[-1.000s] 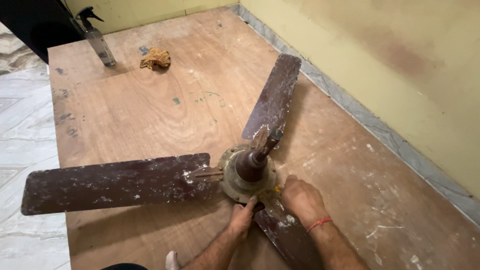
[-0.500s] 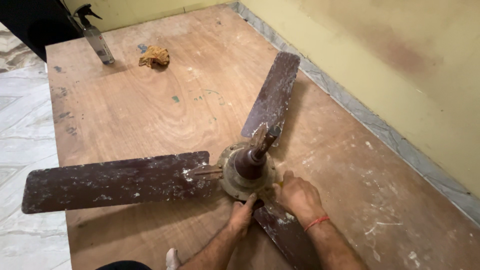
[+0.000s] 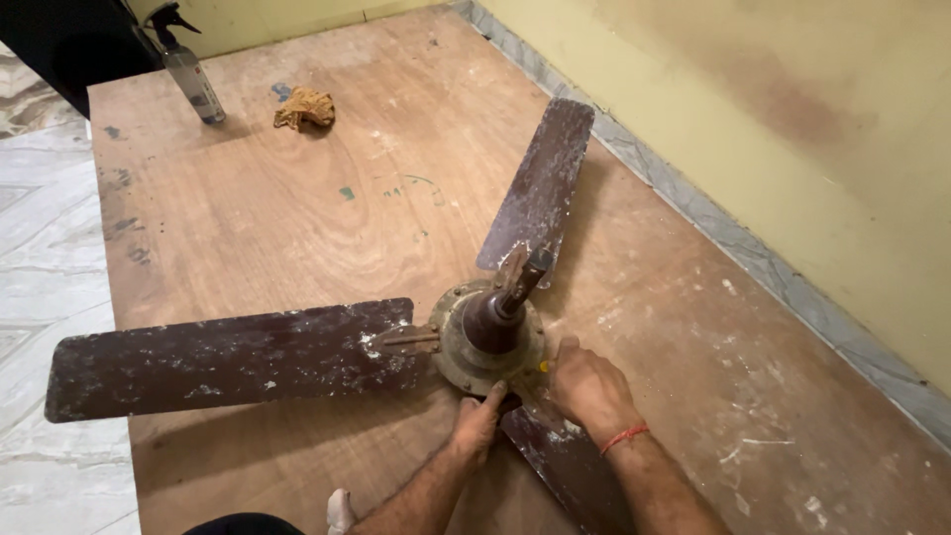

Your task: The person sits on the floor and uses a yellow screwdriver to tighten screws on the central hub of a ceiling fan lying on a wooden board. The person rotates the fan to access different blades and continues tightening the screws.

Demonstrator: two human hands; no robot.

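Fan near board's right edge: heavy hub, stiff grimy blades. Left hand fingers pressed flat on hub; right hand fisted around something yellow at rim. Best gripped at hub.

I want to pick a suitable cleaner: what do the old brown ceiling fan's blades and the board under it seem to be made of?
The long brown fan blades look like painted sheet metal: thin, flat, with the coating flaked and speckled pale. The round fan hub seems to be bare, tarnished metal, dull and grimy. The large brown board looks like plywood, with swirling grain and paint spots.
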